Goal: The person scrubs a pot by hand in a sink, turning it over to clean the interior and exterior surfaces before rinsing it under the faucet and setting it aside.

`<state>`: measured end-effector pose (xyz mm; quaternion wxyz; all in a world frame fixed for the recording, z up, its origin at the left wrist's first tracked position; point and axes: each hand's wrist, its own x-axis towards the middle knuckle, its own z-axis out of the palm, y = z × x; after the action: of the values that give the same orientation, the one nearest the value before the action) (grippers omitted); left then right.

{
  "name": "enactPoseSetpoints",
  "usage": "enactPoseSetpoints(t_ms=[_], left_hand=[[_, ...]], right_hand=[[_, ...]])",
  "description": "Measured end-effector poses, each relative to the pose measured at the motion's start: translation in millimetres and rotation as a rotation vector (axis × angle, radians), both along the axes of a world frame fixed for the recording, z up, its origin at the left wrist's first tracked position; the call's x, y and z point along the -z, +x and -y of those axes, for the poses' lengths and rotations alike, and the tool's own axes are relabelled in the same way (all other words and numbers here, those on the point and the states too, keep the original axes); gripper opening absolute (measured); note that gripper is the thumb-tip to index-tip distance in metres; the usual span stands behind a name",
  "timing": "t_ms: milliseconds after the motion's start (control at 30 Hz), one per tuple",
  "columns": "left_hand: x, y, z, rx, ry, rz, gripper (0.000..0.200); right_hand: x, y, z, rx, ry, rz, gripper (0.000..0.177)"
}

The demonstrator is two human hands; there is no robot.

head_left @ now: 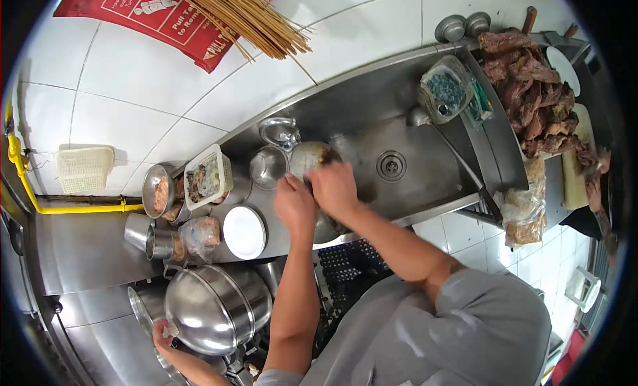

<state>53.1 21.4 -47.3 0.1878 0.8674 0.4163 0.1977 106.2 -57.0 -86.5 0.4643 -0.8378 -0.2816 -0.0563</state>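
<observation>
Both of my hands are close together at the left end of the metal sink, over a round metal bowl [307, 157] with brown residue inside. My left hand [294, 201] has its fingers curled at the bowl's near rim; whatever it grips is hidden. Just right of it, my right hand [332, 188] is blurred, its fingers bent down over the bowl's near right side. Left of the bowl is a clear round container [268, 167], below the faucet [280, 131].
White plates [244, 232], a white basket [208, 177] and a large metal pot [216, 309] are at left; another person's hand [163, 334] touches the pot. A ladle [455, 150] crosses the sink's right side. Meat [528, 94] is piled at right, near another person's hands [595, 180].
</observation>
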Motion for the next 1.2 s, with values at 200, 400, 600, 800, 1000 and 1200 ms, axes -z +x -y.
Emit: enactPoseSetpoints(t_ms=[200,400,600,800,1000,1200], left_hand=[[-1.6,2.2,-2.5,0.033,0.025,-0.013,0.039],[-3.2,0.9,5.5,0.042,0.035,-0.013,0.039],[1.2,3.1,-0.9,0.008,0.018,-0.005,0.039],[1.1,-0.7,-0.8,0.002,-0.001,0.009,0.04],[1.7,0.3,-11.8,-0.033,0.018,-0.049,0.041],[-0.8,-1.2,-0.8,-0.022,0.022,-0.066,0.042]], right_hand=[[5.8,33.9,-13.9,0.037,-0.047,-0.167,0.037],[18.3,43.2,-12.8,0.078,-0.097,-0.258,0.042],[13.9,-21.6,13.8,0.031,0.019,-0.072,0.037],[15.1,22.1,-11.6,0.07,-0.007,-0.232,0.037],[58.7,-64.9,33.2,0.073,0.15,0.007,0.033],[34.7,-9.3,-0.4,0.179,0.208,-0.117,0.037]])
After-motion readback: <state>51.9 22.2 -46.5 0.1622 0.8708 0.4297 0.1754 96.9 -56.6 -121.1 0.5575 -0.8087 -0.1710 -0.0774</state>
